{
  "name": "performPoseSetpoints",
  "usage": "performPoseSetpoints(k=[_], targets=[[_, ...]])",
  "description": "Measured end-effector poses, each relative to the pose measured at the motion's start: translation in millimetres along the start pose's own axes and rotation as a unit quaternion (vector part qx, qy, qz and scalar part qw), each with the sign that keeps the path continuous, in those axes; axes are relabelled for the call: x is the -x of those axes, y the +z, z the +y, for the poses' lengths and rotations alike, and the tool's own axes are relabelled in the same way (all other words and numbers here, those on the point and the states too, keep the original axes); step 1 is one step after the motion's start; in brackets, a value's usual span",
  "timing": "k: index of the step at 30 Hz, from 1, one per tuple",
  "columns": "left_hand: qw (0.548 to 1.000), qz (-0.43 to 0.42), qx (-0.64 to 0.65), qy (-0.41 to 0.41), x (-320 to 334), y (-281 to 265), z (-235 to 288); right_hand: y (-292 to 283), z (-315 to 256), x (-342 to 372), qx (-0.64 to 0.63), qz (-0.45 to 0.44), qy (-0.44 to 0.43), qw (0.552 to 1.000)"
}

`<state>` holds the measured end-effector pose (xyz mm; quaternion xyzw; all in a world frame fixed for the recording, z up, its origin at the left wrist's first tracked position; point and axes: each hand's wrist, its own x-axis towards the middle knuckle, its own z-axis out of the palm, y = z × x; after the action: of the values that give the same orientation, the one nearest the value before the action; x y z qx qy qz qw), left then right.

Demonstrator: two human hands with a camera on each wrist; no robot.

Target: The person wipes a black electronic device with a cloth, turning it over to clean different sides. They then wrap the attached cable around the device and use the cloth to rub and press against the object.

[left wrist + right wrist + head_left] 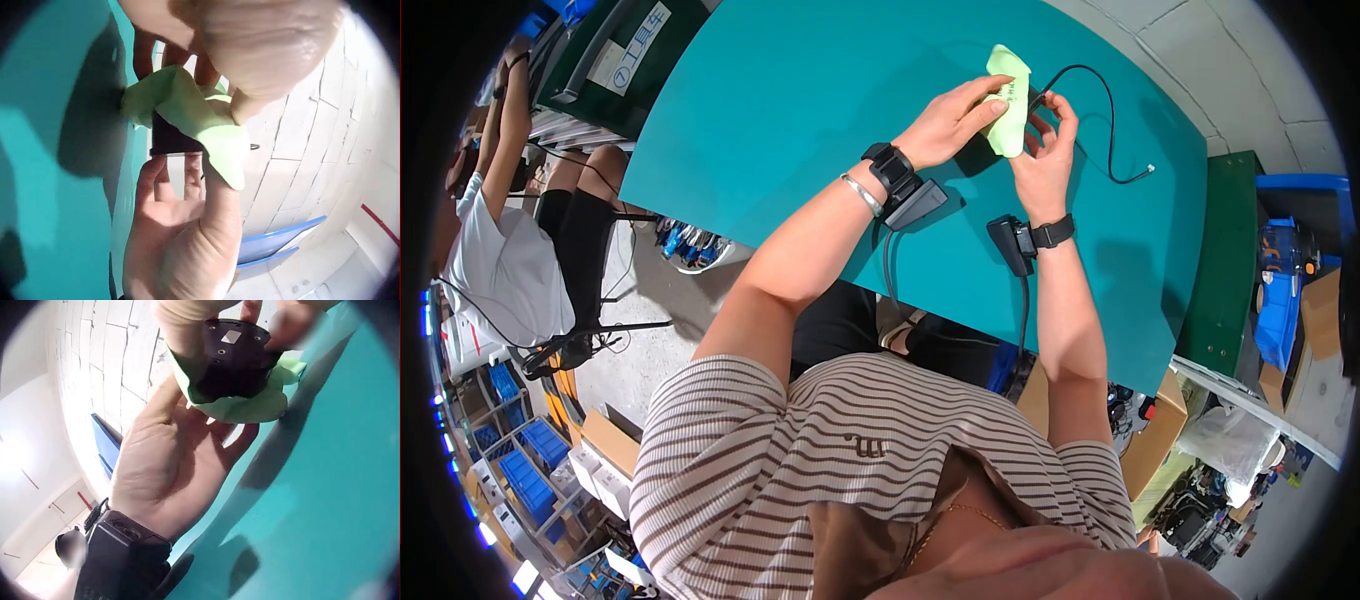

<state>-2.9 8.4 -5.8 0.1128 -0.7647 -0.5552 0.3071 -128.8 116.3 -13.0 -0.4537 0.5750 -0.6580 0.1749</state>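
A light green cloth (1010, 110) is draped over a black device (240, 372), held above the table. The right wrist view shows the device's round, flat face with small screws and a pale square label. My left hand (948, 125) pinches the cloth against the device, thumb on the near side and fingers behind. From below, my right hand (1045, 165) grips the device, its fingertips at the edge in the left wrist view. Folds of cloth (181, 103) hide much of the device there. A thin black cable (1112, 120) loops off to the right and ends in a small white plug.
The teal tabletop (800, 100) lies beneath both hands, with a white brick wall (1170, 45) behind it. A green cabinet (1225, 260) and blue bins (1280, 290) stand to the right. Another person (510, 260) sits at the left. Cables hang from both wrist cameras.
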Motion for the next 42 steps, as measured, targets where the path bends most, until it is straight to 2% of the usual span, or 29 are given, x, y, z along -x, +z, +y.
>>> performPoseSetpoints(k=[9,11,15,21,24,26,33,36,38,42], targets=[[0.995,-0.003,-0.015,-0.102,1,-3,0,3,-4,0,0.007,-0.070,-0.056,0.996],[0.994,-0.007,0.020,-0.107,2,-3,-1,3,-11,0,0.138,-0.064,-0.123,0.981],[0.995,-0.005,0.019,-0.099,2,-3,5,5,-13,1,0.149,-0.047,-0.118,0.981],[0.994,-0.022,0.047,-0.094,2,-4,2,2,-9,1,0.130,-0.060,-0.080,0.987],[0.995,-0.020,0.039,-0.085,1,-4,3,0,-7,1,0.095,-0.067,-0.054,0.992],[0.997,-0.019,0.027,-0.067,1,-4,4,0,-5,2,0.025,-0.078,-0.017,0.997],[0.997,-0.022,0.016,-0.074,1,-5,6,0,-7,2,-0.039,-0.088,0.030,0.995],[0.998,-0.024,-0.008,-0.064,1,-5,3,-4,-6,3,-0.085,-0.090,0.079,0.989],[0.999,-0.021,-0.041,-0.024,-1,-5,-5,-6,-8,2,-0.131,-0.106,0.129,0.977],[0.999,-0.003,-0.046,-0.019,1,-2,-5,-6,-8,0,-0.113,-0.108,0.138,0.978]])
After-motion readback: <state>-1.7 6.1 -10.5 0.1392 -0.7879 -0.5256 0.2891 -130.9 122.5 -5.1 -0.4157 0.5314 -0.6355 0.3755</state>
